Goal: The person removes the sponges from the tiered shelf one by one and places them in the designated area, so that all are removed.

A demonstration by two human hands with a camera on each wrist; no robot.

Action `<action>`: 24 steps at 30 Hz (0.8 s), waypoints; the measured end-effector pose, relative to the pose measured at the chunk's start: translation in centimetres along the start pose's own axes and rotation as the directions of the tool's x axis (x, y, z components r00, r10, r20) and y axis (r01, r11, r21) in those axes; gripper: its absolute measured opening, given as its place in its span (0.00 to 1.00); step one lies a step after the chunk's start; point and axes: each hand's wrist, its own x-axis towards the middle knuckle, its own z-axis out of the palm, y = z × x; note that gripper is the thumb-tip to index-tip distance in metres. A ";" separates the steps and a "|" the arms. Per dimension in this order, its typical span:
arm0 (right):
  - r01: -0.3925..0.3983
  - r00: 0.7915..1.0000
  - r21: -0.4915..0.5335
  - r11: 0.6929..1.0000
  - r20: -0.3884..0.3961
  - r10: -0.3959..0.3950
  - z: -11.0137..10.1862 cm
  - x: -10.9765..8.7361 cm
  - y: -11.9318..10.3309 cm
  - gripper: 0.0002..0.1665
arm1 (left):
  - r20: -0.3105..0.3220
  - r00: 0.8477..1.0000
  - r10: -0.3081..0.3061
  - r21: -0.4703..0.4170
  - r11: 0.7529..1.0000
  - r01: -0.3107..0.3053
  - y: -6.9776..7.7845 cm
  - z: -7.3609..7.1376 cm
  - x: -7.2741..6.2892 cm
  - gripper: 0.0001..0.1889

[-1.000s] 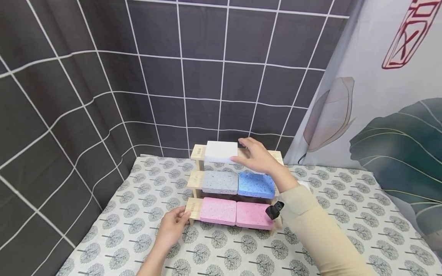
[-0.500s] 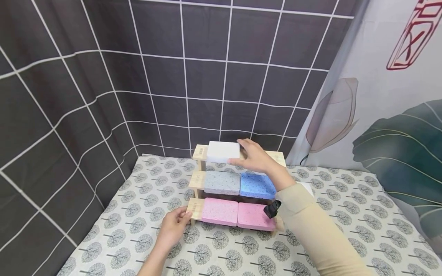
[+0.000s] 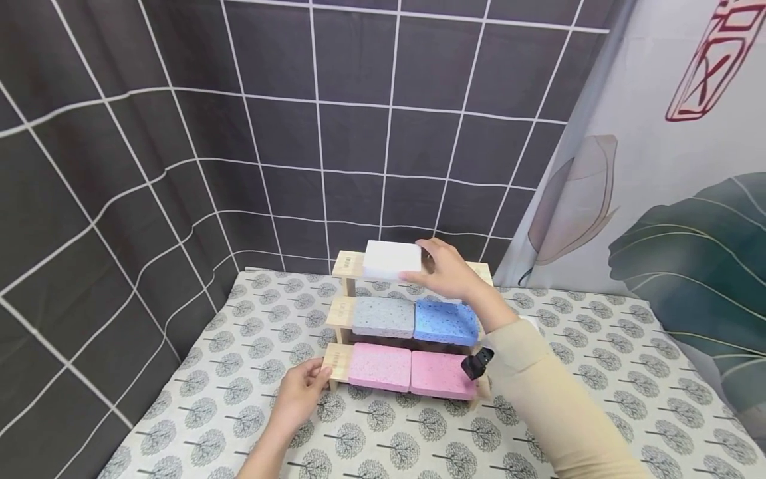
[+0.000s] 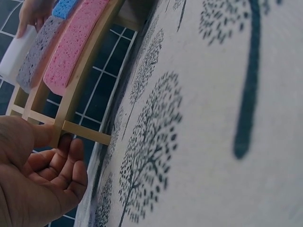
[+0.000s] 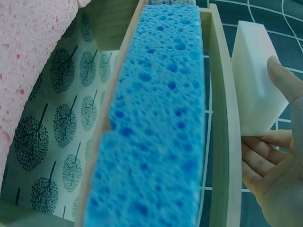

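Observation:
A white sponge block (image 3: 391, 259) is at the top tier of a three-tier wooden rack (image 3: 348, 265). My right hand (image 3: 445, 267) pinches its right end, thumb on the front and fingers behind; in the right wrist view the thumb presses the face of the white sponge (image 5: 255, 80). My left hand (image 3: 299, 392) pinches the left end of the bottom tier, as the left wrist view shows with thumb and fingers at the wood (image 4: 68, 111). A grey sponge (image 3: 383, 317) and a blue sponge (image 3: 445, 321) lie side by side on the middle tier.
Two pink sponges, a left one (image 3: 380, 366) and a right one (image 3: 441, 374), lie on the bottom tier. A white item (image 3: 530, 322) is partly hidden behind the right sleeve. The rack stands on a tree-print cloth (image 3: 239, 379) before a dark grid curtain (image 3: 353, 133).
The white sponge has shifted a little to the right along the top tier and slightly up, with my right hand holding its end. My left hand has stayed on the rack.

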 end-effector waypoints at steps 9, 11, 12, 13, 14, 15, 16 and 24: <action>0.009 0.999 0.018 1.000 -0.038 -0.008 -1.4 -0.9 0.6 0.48 | 0.002 1.000 -0.004 0.016 1.000 0.004 0.0 0.0 0.0 0.21; 0.000 0.999 0.019 1.000 -0.034 0.001 -1.8 -1.2 0.7 0.49 | 0.002 1.000 -0.009 0.014 1.000 0.009 -0.1 0.0 0.1 0.20; -0.002 0.999 0.021 1.000 -0.033 0.002 -1.9 -1.3 0.9 0.49 | 0.001 1.000 -0.010 0.015 1.000 0.010 -0.1 0.0 0.1 0.20; -0.005 1.000 0.023 1.000 -0.031 0.006 -2.1 -1.4 1.0 0.48 | 0.001 1.000 -0.010 0.015 1.000 0.010 -0.2 0.0 0.1 0.20; -0.010 0.999 0.026 1.000 -0.030 0.011 -2.2 -1.6 1.1 0.48 | 0.002 1.000 -0.009 0.013 1.000 0.009 -0.2 0.0 0.1 0.20; -0.013 0.999 0.028 1.000 -0.029 0.014 -2.4 -1.7 1.2 0.49 | 0.002 1.000 -0.007 0.008 1.000 0.007 -0.2 0.0 0.1 0.20; -0.013 0.999 0.031 0.999 -0.031 0.014 -2.5 -1.9 1.4 0.49 | 0.002 1.000 -0.006 0.005 1.000 0.006 -0.2 0.0 0.1 0.20; -0.046 0.998 0.035 0.998 -0.042 0.047 -3.2 -3.1 3.0 0.49 | -0.001 1.000 -0.007 -0.004 1.000 0.007 -0.3 0.2 0.2 0.20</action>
